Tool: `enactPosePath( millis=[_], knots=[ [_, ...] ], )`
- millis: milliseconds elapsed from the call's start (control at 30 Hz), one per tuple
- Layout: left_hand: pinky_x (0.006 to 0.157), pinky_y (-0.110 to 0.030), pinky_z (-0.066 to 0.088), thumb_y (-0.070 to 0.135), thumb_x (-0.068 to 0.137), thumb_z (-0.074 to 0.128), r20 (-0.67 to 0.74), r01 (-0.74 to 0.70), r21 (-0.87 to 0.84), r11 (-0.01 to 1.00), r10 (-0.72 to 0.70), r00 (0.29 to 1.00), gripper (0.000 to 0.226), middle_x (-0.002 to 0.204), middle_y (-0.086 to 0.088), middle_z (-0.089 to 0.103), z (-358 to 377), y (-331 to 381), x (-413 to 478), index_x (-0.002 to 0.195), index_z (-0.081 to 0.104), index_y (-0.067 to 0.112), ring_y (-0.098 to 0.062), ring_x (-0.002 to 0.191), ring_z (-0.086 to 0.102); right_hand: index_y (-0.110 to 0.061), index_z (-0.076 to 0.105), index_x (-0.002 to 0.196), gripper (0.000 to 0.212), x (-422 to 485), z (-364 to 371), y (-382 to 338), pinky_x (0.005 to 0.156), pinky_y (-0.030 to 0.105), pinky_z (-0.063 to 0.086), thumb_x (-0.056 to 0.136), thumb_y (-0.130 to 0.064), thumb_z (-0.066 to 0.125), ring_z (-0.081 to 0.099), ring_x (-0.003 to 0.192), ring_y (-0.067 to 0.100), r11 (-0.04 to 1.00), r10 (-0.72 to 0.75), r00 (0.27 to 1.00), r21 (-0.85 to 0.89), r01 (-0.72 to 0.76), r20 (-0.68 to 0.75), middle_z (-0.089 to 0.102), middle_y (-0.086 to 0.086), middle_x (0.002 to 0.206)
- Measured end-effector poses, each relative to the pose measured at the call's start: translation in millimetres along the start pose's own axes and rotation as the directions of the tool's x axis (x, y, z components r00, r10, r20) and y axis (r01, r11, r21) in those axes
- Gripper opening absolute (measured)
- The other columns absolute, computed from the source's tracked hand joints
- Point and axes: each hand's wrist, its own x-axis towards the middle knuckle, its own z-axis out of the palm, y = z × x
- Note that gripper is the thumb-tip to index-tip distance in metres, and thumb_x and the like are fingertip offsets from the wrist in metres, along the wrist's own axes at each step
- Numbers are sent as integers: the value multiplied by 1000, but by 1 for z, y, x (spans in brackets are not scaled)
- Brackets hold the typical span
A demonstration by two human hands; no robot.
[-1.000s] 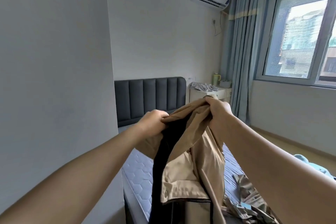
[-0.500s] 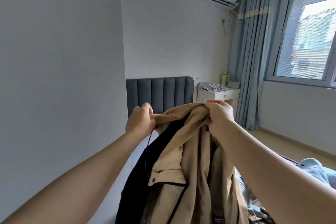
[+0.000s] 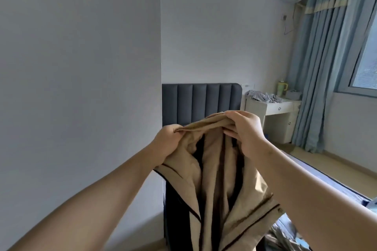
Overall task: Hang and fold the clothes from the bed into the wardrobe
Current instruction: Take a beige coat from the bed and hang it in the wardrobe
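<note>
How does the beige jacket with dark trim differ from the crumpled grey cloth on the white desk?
The beige jacket with dark trim hangs in the air, gripped at its top by the left hand and right hand; the crumpled grey cloth lies in a heap on the white desk, untouched. The jacket is beige, the cloth grey. Both are soft fabric.

Tan jacket aloft in left hand and right hand, before grey headboard.
</note>
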Motion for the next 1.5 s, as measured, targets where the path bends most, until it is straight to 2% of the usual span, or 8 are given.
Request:
enactPosePath(
  millis=[167,333,667,933,1067,1167,1333,1500],
  knots=[
    [82,-38,50,23,93,49,-97,103,-435,895,-160,982,23,94,-13,69,-25,34,-21,87,69,13,-29,91,63,-22,69,82,5,-11,-7,7,71,24,55,80,-18,68,66,81,11,983,-96,965,-132,131,245,72,-2,80],
    [61,-23,52,25,86,56,-158,137,-687,713,-331,930,28,73,-4,73,-57,29,-70,67,74,15,-16,71,69,-35,56,77,15,-38,29,27,45,11,37,78,-23,66,55,59,0,778,-156,862,-478,408,482,61,-14,65],
    [59,-24,49,20,84,56,-502,114,-671,733,-562,658,24,67,-2,71,-127,6,-223,67,71,14,-14,64,68,-19,50,65,20,-122,103,92,49,26,36,85,-14,50,52,57,16,752,103,759,-550,363,643,54,-2,60],
    [60,-13,44,41,86,60,-629,370,-496,785,-619,470,16,74,19,71,-207,-19,-367,79,68,29,7,60,63,-18,41,48,46,-242,193,62,36,14,24,86,-34,60,36,34,4,916,118,403,-256,309,908,38,-13,36],
    [97,-25,37,50,89,51,-684,382,-488,785,-616,390,22,99,16,65,-256,-32,-427,89,62,32,0,95,58,-3,66,65,35,-303,247,36,56,21,45,90,-28,59,58,62,16,998,67,197,-67,-10,978,63,4,68],
    [79,-16,49,42,93,47,-685,354,-487,799,-600,412,17,93,19,70,-297,-34,-474,92,62,34,3,86,65,5,61,89,36,-351,291,29,63,30,50,92,-31,55,61,71,25,964,127,101,-99,-248,987,64,19,81],
    [76,-17,52,38,93,48,-664,437,-496,750,-652,367,21,96,13,71,-360,-37,-551,105,63,28,-3,91,66,13,61,98,48,-424,355,28,73,35,51,90,-34,57,62,78,28,945,160,84,-128,-300,984,65,22,88],
    [66,-23,53,30,94,49,-651,432,-551,714,-691,313,22,88,1,74,-409,-39,-620,96,68,19,-12,80,69,-12,46,60,39,-490,414,27,41,18,35,86,-36,63,44,46,9,976,146,101,-127,-175,984,46,0,56]
  ],
)
